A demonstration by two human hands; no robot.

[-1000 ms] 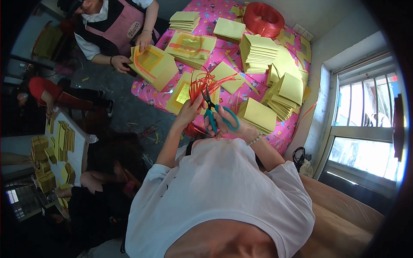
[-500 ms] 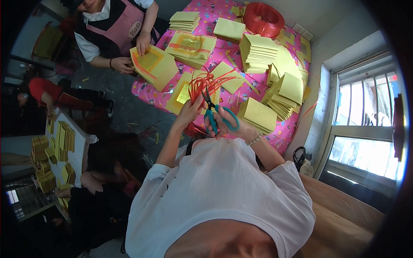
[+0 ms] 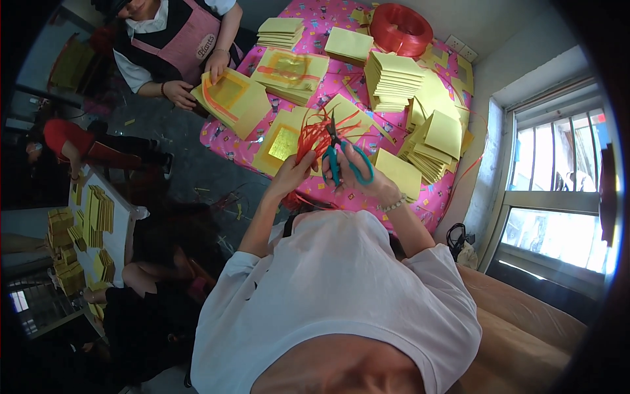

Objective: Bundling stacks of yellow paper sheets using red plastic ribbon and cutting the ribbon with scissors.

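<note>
My left hand (image 3: 294, 172) is closed around a bundle of thin red plastic strips (image 3: 315, 134), whose loose ends fan out above the fist. More red strands hang below that hand. In my right hand (image 3: 357, 174) is a pair of scissors (image 3: 336, 154) with teal handles and dark blades. The blades point away from me and lie against the right side of the strips; whether they are parted is hard to make out. Beneath both hands, a yellow paper sheet with a gold square (image 3: 282, 146) rests on the pink patterned tablecloth (image 3: 216, 134).
Stacks of yellow paper (image 3: 395, 82) cover much of the table, with a red coil of strapping (image 3: 401, 29) at the back. Across the far left corner a person in a pink apron (image 3: 190, 33) handles paper. A barred window (image 3: 558, 157) is at right; another work table (image 3: 121, 223) stands left.
My right hand and the scissors have moved slightly right and away from me. The bundle in my left hand has shifted a little right. The co-worker's near hand has moved left along the paper.
</note>
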